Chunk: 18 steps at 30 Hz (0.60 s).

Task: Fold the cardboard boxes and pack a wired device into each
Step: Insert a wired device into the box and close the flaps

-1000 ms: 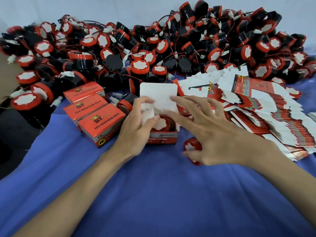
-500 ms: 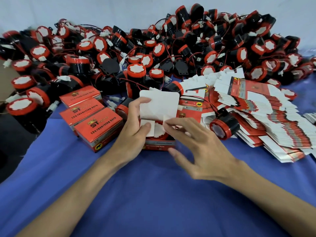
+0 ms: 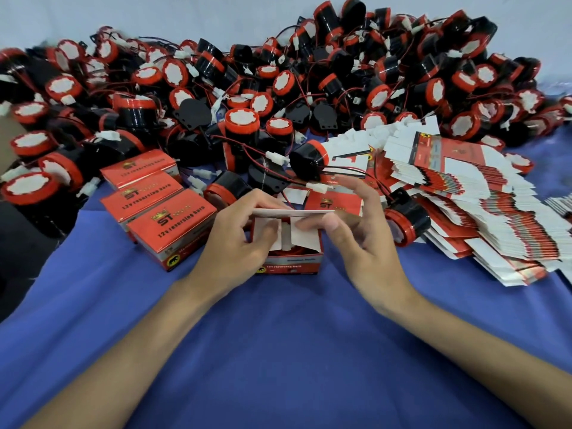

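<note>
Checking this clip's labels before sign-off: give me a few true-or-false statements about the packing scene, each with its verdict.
1. The left hand and right hand both hold the open box. True.
2. Its lid flap is tucked shut. False: it is raised and untucked.
3. Three closed boxes lie to its left. True.
4. The flat cardboard stack lies on the person's left. False: it lies on the right.
5. The cloth is green. False: it is blue.
</note>
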Motion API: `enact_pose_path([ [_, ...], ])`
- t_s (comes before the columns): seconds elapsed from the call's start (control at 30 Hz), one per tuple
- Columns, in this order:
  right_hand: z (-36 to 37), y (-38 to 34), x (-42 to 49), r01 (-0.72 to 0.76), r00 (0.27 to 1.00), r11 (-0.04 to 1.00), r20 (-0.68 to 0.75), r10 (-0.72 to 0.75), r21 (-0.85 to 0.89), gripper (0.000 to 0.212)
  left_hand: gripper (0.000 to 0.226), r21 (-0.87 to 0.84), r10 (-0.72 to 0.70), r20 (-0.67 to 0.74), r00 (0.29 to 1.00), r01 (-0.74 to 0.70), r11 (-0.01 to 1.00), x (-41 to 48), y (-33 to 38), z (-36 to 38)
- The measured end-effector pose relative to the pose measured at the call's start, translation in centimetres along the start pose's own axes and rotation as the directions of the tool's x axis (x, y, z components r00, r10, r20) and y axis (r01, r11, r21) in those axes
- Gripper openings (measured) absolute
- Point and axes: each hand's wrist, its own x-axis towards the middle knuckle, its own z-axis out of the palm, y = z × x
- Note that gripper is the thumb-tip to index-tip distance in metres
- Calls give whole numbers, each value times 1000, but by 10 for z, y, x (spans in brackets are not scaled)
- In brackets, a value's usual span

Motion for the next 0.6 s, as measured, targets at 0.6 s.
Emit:
enact_pose_path([
  [0.6,-18,13,3,67,991,963,126,-35,-260,34,54,74,17,214,977,-34,997,0,-5,-9],
])
